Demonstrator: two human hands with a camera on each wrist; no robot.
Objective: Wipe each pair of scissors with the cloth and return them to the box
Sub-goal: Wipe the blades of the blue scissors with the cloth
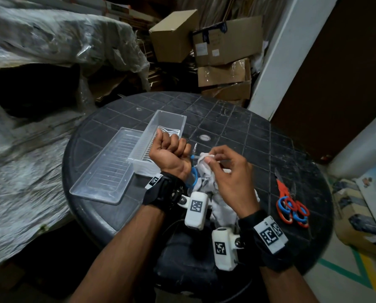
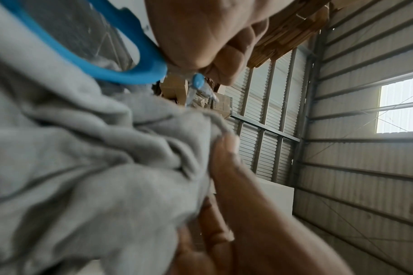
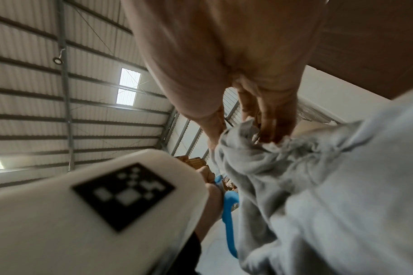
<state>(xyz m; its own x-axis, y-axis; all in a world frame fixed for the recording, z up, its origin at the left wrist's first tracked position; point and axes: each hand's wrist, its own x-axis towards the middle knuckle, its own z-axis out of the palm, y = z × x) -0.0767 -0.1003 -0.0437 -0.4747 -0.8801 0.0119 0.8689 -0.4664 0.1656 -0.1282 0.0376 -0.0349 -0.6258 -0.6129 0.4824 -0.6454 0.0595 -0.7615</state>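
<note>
Over the near middle of the round black table (image 1: 237, 119) | left hand (image 1: 169, 154) fisted round blue-handled scissors (image 1: 193, 178), blades up | right hand (image 1: 228, 171) pinching white cloth (image 1: 206, 169) against the blades | clear box (image 1: 160, 138) just left, lid (image 1: 108, 167) beside it | two more scissors (image 1: 291, 204) lying at right

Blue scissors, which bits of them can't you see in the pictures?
- Head view: the cloth in the right hand covers one blade of the blue scissors; the left hand hides the handle's middle.
- Left wrist view: the blades are small and blurred behind the cloth.
- Right wrist view: only a strip of blue handle shows; the cloth hides the rest.
</note>
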